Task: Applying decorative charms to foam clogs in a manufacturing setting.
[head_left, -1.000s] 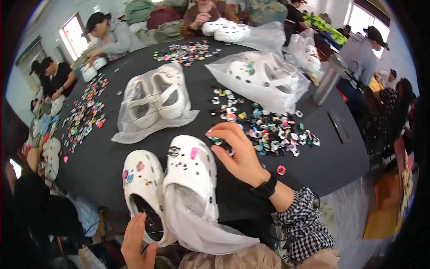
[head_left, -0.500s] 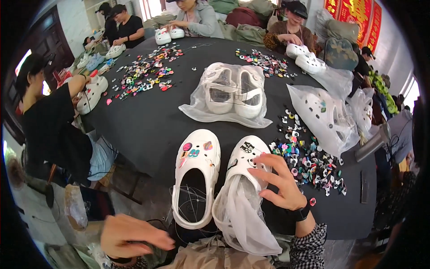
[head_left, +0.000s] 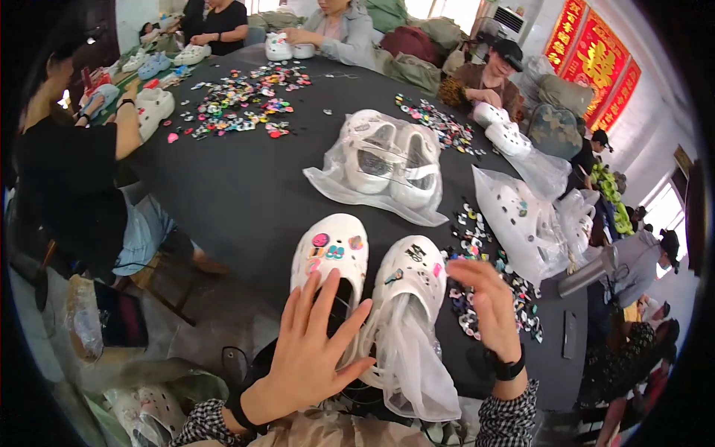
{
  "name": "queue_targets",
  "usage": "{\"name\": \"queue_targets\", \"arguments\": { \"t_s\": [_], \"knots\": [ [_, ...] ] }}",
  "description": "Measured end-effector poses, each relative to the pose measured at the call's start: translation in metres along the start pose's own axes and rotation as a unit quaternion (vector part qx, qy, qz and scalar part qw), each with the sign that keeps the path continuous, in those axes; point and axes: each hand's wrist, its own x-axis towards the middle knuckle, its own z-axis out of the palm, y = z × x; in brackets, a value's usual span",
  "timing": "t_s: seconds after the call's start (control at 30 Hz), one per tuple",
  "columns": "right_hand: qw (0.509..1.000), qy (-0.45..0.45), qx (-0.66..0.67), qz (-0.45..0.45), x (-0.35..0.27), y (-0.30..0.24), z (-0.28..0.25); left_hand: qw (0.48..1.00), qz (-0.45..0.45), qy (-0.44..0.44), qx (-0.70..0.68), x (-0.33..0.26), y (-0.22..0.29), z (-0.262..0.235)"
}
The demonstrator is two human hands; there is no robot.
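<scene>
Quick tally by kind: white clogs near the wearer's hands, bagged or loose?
Loose white clogs with charms: 2
White clogs in the clear bag behind them: 2
Total: 4

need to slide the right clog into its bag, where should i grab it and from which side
Probably the heel end of the right clog, coming from the near table edge. Its toe points away and carries charms, while the heel opening faces the person, already draped with the clear bag. The right hand hovers beside it; the left hand is over the left clog.
</scene>
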Motion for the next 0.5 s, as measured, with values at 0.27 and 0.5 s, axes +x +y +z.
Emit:
{"name": "queue_targets", "arguments": {
  "t_s": [0.27,0.5],
  "knots": [
    [0.987,0.145,0.065,-0.007,0.044,-0.029,-0.038,1.000,0.018,0.003,-0.002,0.012,0.003,0.007],
    [0.983,-0.015,-0.038,-0.176,0.105,-0.065,0.011,0.998,0.022,0.055,0.002,0.008,0.005,0.017]
  ]
}}
